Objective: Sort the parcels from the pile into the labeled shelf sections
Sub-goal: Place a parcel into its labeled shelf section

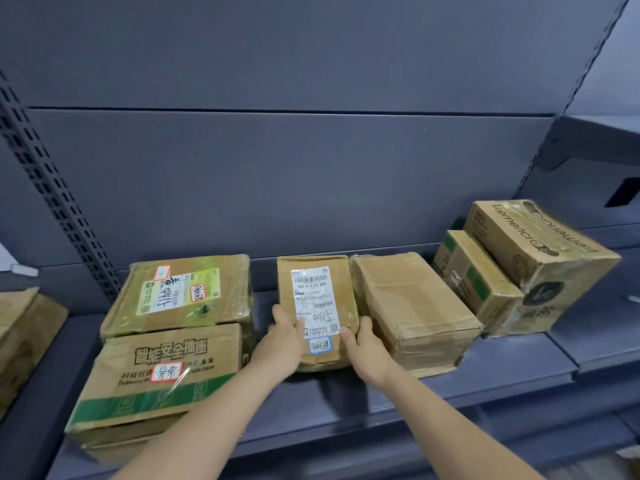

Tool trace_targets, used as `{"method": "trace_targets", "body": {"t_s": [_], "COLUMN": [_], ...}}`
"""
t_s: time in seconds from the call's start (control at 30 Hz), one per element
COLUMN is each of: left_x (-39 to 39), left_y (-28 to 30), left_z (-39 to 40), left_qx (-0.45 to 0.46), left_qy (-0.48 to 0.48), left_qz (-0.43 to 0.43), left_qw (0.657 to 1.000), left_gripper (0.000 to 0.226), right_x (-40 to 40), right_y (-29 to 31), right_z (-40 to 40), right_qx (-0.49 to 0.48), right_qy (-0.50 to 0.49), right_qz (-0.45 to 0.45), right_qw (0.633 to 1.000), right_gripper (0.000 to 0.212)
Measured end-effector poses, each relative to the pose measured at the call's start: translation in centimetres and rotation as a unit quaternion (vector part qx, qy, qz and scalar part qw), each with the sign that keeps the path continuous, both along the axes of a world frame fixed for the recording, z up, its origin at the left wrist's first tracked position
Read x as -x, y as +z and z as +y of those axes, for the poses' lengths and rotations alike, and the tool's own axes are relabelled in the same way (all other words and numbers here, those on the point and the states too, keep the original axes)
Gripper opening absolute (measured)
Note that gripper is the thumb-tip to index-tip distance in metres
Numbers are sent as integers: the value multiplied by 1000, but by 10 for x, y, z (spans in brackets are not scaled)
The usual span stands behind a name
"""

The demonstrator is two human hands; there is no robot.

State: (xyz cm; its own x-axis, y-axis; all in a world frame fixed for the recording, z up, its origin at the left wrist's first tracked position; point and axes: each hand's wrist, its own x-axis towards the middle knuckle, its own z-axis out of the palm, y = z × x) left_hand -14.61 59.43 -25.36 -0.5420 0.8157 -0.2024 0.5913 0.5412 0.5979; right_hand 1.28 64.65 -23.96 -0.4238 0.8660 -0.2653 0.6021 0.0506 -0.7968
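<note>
both hands are clamping the small parcel [317, 306] from either side, the left hand [284, 336] and right hand [360, 341] curling over its near corners. it is sitting on the shelf [502, 362] between the taped box [408, 306] and the green-striped boxes [166, 341]. it is looking light and stiff, its tape slick; gripping the cardboard edges seems safest.

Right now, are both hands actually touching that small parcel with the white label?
Touching. The head view shows the left hand and right hand gripping the small parcel at its near corners.
</note>
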Motion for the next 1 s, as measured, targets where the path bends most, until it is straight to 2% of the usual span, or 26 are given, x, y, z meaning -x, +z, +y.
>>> {"method": "trace_targets", "body": {"t_s": [0.37, 0.57, 0.8, 1.0], "left_x": [-12, -19, -25, -36], "left_y": [9, 21, 45, 58], "left_z": [-7, -14, -31, -47], "left_qx": [-6, -3, -24, -43], "left_qy": [31, 56, 46, 43], "left_qz": [-32, -56, -7, -5], "left_qw": [999, 997, 999, 998], "left_gripper": [44, 63, 57, 58], "right_x": [-5, -7, -17, -25], "right_y": [4, 12, 25, 36], "right_z": [-9, -11, -29, -43], "right_qx": [24, 14, -44, -100], "right_qy": [7, 1, -11, -29], "right_qz": [27, 39, 90, 116], "right_qw": [999, 999, 995, 988], "right_gripper": [22, 27, 19, 14]}}
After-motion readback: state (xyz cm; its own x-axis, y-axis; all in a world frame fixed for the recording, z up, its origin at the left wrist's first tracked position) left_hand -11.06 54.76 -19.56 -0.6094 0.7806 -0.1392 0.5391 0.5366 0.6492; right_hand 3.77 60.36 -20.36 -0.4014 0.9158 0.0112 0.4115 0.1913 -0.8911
